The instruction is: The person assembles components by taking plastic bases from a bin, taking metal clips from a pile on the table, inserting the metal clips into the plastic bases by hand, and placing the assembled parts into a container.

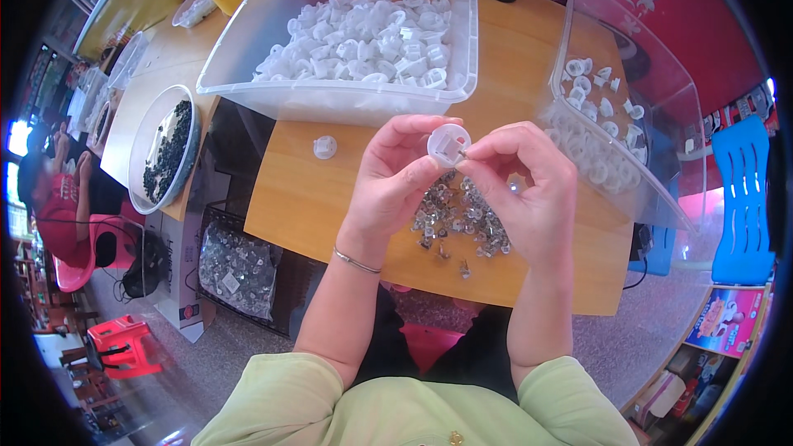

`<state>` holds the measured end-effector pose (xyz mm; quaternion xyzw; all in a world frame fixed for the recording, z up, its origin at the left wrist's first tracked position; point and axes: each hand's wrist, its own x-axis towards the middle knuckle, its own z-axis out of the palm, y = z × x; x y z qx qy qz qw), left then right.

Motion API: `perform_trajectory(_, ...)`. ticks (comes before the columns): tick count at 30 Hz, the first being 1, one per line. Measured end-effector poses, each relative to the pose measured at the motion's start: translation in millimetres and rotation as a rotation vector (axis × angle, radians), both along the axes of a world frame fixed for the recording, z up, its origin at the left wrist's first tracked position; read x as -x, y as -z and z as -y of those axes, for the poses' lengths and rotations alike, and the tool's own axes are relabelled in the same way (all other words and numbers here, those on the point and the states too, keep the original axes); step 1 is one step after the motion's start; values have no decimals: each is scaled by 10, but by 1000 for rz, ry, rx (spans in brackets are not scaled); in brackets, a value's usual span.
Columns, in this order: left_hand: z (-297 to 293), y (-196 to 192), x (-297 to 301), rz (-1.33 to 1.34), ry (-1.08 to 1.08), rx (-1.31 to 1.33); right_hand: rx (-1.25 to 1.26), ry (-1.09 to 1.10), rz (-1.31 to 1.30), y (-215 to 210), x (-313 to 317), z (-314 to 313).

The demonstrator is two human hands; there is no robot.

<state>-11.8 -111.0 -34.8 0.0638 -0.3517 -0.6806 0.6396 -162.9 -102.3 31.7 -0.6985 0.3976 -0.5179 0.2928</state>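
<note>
Pale green shirt [405, 413] is closest to the cam, along the bottom. Going L to R: co-worker in red [62, 206] way off left, clear bowl [145, 134] w/ black bits [171, 153], then a big clear tub [330, 103] full of white plastic parts [347, 41] on the desk [289, 190]. One loose white part [325, 147] lies nr the left hand [388, 169]. That hand's got a round white cap [447, 149] pinched thumb vs fingers, face twd the cam, no obvious long axis tbh. Metal pile [462, 215] is on the desk below it. Right hand [529, 177] pinches what looks like a tiny metal bit [463, 153] right at the cap's R edge, prob lying sideways, too small to be sure. Hands are v close, can't tell if touching. Far R: clear bin [661, 74] w/ more white pieces [607, 128], then a slotted blue plastic thing [739, 198].
</note>
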Motion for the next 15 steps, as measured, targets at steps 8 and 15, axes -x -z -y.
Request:
perform_trajectory(8, -17, -19, -12, -2, 46, -75, -16, 9, 37, 20, 16, 16)
perform_trajectory(15, -9, -23, 25, 173, -64, 10, -13, 8, 32, 7, 21, 18)
